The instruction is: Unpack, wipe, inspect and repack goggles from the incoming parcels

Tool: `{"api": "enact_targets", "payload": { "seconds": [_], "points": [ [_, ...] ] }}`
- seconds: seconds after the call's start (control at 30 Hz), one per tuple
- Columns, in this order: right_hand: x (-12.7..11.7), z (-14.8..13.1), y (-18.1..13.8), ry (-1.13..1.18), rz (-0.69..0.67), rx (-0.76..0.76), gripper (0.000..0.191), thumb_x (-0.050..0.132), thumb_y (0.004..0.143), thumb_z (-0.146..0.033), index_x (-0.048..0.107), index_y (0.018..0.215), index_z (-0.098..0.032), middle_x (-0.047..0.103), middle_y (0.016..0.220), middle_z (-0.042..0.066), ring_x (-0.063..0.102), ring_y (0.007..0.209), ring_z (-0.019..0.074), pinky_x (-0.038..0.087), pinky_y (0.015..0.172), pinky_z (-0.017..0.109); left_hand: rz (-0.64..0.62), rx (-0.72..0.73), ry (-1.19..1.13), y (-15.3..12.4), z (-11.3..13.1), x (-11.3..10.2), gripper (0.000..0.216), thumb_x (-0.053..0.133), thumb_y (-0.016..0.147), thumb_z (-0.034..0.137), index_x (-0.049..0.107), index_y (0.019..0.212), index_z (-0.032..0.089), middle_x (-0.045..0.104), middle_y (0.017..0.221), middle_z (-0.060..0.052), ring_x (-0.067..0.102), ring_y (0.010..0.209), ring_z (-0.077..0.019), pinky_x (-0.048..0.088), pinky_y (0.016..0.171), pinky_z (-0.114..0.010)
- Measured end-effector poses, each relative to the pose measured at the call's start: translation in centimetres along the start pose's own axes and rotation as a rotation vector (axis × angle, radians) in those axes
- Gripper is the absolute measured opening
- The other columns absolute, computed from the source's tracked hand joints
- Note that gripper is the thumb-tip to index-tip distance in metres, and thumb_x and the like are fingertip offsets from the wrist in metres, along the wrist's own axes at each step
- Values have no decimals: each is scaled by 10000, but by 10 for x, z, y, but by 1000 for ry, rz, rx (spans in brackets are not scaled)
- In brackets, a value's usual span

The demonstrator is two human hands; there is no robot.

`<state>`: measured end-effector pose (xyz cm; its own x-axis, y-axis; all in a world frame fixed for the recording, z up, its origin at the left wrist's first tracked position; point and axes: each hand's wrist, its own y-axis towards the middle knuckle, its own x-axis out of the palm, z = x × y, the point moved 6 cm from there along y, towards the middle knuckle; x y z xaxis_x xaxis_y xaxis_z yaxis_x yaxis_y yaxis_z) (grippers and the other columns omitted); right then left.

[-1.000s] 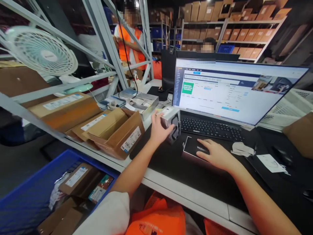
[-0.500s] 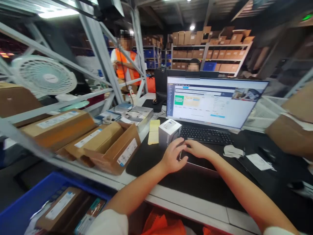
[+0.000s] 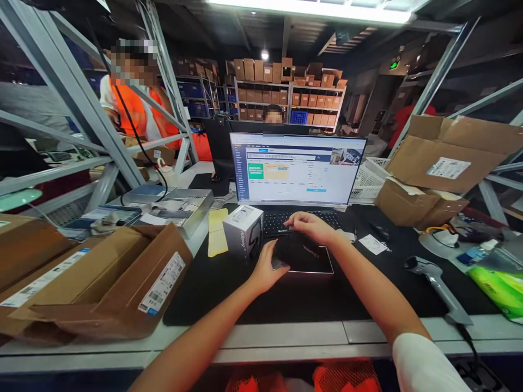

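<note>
On the black desk mat point(image 3: 220, 305), a flat black item with pale lettering and a white edge point(image 3: 314, 260) lies in front of the keyboard point(image 3: 327, 219). My left hand point(image 3: 263, 270) is curled at its left end, thumb and fingers around something dark; where that dark part ends is unclear. Above the item's far edge, my right hand point(image 3: 308, 226) has its fingers bent together in a pinch; anything between them is too small to make out. A white and grey printed box point(image 3: 244, 231) stands upright just left of the keyboard, beside yellow label sheets point(image 3: 218, 231).
Behind the keyboard stands a lit monitor point(image 3: 294, 174). Open cardboard boxes point(image 3: 106, 283) sit at left, with more cartons point(image 3: 445, 158) at right. A barcode scanner point(image 3: 439, 288) and a green packet point(image 3: 498, 291) lie on the right. A person in an orange vest point(image 3: 133, 111) stands beyond the frame.
My view has swung right, showing the scanner and right-hand cartons. My right hand has moved apart from the left, uncovering the black item's lettering. The left hand's fingers have curled in.
</note>
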<state>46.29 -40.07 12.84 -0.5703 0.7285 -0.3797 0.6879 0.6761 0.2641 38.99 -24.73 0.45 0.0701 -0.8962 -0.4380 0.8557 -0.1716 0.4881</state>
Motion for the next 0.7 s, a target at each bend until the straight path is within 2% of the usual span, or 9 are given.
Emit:
{"api": "enact_targets", "payload": {
  "seconds": [0.1, 0.17, 0.27, 0.33, 0.4, 0.47, 0.57, 0.63, 0.7],
  "points": [
    [-3, 1, -3, 53, 55, -4, 398, 649, 887, -597, 595, 870, -203, 672, 1123, 78, 614, 1134, 232, 445, 1061, 447, -7, 2, 22, 2, 6, 0, 846, 699, 826, 608, 416, 1478, 148, 426, 1494, -200, 416, 1434, -347, 303, 1236, -545],
    [2, 5, -5, 81, -7, 33, 378, 758, 823, -519, 660, 1012, -206, 674, 1202, 87, 606, 1185, 245, 404, 1120, 477, -17, -18, 49, 3, 10, 1, 873, 712, 807, 613, 418, 1482, 145, 430, 1507, -202, 410, 1440, -350, 292, 1241, -542],
    [6, 17, -3, 121, -190, 153, 725, 865, 719, -417, 593, 1373, -261, 551, 1484, 96, 493, 1388, 266, 289, 1223, 496, -38, -54, 141, 5, 15, -2, 872, 705, 813, 600, 405, 1507, 165, 407, 1559, -198, 320, 1503, -369, 237, 1253, -569],
    [6, 25, -1, 152, -317, 266, 916, 901, 665, -404, 510, 1483, -273, 478, 1565, 96, 422, 1458, 274, 237, 1254, 489, -72, -51, 195, 7, 21, -3, 862, 685, 834, 599, 391, 1527, 180, 390, 1585, -192, 247, 1541, -372, 201, 1261, -578],
    [7, 32, -1, 205, -440, 385, 996, 914, 639, -429, 473, 1517, -263, 502, 1547, 105, 465, 1428, 292, 288, 1233, 506, -106, -26, 227, 9, 28, -5, 869, 651, 854, 624, 370, 1547, 181, 319, 1632, -196, 175, 1566, -379, 175, 1262, -590],
    [8, 31, -2, 270, -511, 440, 1032, 926, 613, -438, 471, 1520, -249, 582, 1467, 114, 567, 1326, 306, 391, 1168, 526, -121, 0, 244, 12, 35, -6, 894, 608, 867, 667, 335, 1571, 188, 171, 1691, -196, 85, 1581, -398, 145, 1256, -622],
    [-2, 17, -1, 334, -412, 358, 1018, 946, 566, -440, 533, 1469, -216, 701, 1264, 97, 675, 1135, 286, 509, 1049, 485, -60, 30, 198, 22, 44, -11, 862, 507, 912, 705, 305, 1587, 207, 61, 1717, -178, 28, 1593, -381, 101, 1263, -624],
    [-16, 5, 1, 378, -214, 275, 982, 946, 558, -456, 568, 1433, -221, 733, 1141, 66, 704, 1020, 257, 555, 972, 433, 45, 20, 82, 32, 49, -16, 793, 415, 957, 701, 323, 1579, 218, 159, 1705, -165, 103, 1593, -334, 104, 1284, -571],
    [-36, -3, 1, 445, 69, 207, 905, 925, 590, -493, 588, 1395, -256, 741, 1069, 39, 709, 947, 234, 586, 896, 394, 105, 7, -119, 42, 53, -17, 784, 347, 973, 713, 322, 1580, 217, 311, 1651, -172, 258, 1556, -307, 177, 1284, -525]
  ]
}}
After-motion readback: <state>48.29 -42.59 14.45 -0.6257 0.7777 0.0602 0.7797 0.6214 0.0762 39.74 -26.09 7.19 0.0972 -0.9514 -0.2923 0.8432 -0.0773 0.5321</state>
